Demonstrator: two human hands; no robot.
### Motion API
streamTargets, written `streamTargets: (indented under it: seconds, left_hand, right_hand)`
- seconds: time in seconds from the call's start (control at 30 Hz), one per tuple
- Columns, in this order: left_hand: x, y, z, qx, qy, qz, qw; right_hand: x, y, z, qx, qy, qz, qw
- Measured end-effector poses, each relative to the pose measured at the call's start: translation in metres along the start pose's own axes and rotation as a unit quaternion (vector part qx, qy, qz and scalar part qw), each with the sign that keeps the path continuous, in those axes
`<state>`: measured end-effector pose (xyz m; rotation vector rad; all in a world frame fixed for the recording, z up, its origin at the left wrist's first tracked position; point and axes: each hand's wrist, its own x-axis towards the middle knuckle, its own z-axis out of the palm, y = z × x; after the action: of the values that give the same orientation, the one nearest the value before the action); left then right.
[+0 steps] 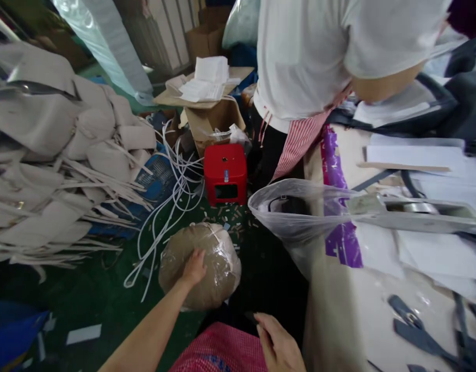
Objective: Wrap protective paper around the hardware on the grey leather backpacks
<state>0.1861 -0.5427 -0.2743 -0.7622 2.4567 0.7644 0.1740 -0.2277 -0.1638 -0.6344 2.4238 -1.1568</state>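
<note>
My left hand rests on top of a round brown cushion-like seat wrapped in clear plastic, its fingers laid on the surface. Low in the view, my right hand hovers over my lap by the red checked apron. Its thumb and fingers are apart, and no held object shows between them. To the right of the seat, a clear plastic bag hangs at the table edge with something dark inside.
A red plastic stool stands ahead, beside tangled white cords. Pale bag pieces are heaped at left. A co-worker in a white shirt stands at the table, which bears dark straps and white sheets.
</note>
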Motion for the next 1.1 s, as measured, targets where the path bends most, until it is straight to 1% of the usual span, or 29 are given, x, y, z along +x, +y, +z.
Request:
streamTargets:
  seconds: [0.07,0.1,0.17,0.27,0.33,0.4,0.47,0.57,0.7,0.8,0.87,1.0,1.1]
  left_hand:
    - [0.015,0.004,0.006,0.014,0.015,-0.010,1.000]
    - [0.022,0.005,0.009,0.023,0.022,-0.014,0.999]
    - [0.035,0.005,0.015,0.032,0.037,-0.017,0.999]
    - [0.052,-0.002,0.029,0.044,0.068,-0.022,0.996]
    - [0.060,-0.009,0.041,0.072,0.111,0.000,0.991]
    - [0.066,-0.017,0.052,0.105,0.149,0.041,0.982]
    - [0.070,-0.025,0.061,0.131,0.161,0.072,0.976]
    - [0.073,-0.033,0.070,0.158,0.176,0.097,0.967]
    - [0.076,-0.039,0.076,0.183,0.229,0.143,0.945]
    - [0.078,-0.044,0.079,0.193,0.258,0.182,0.929]
    - [0.079,-0.046,0.080,0.195,0.264,0.199,0.923]
    - [0.082,-0.048,0.081,0.186,0.267,0.210,0.922]
    - [0.085,-0.046,0.080,0.182,0.262,0.204,0.926]
  right_hand:
    - [0.026,0.018,0.016,0.004,-0.023,0.035,0.999]
    - [0.037,0.032,0.026,-0.004,-0.034,0.048,0.998]
    - [0.056,0.066,0.048,-0.033,-0.063,0.058,0.996]
    - [0.080,0.128,0.075,-0.077,-0.098,0.060,0.990]
    - [0.096,0.170,0.089,-0.095,-0.115,0.064,0.987]
    - [0.113,0.211,0.101,-0.116,-0.130,0.071,0.982]
    - [0.131,0.251,0.115,-0.142,-0.144,0.082,0.976]
    - [0.158,0.309,0.140,-0.182,-0.160,0.098,0.965]
    - [0.192,0.375,0.175,-0.220,-0.186,0.097,0.953]
    - [0.216,0.414,0.197,-0.244,-0.206,0.088,0.944]
    - [0.234,0.434,0.209,-0.261,-0.216,0.087,0.937]
    - [0.270,0.465,0.230,-0.294,-0.237,0.095,0.921]
    - [0.297,0.483,0.239,-0.317,-0.250,0.104,0.909]
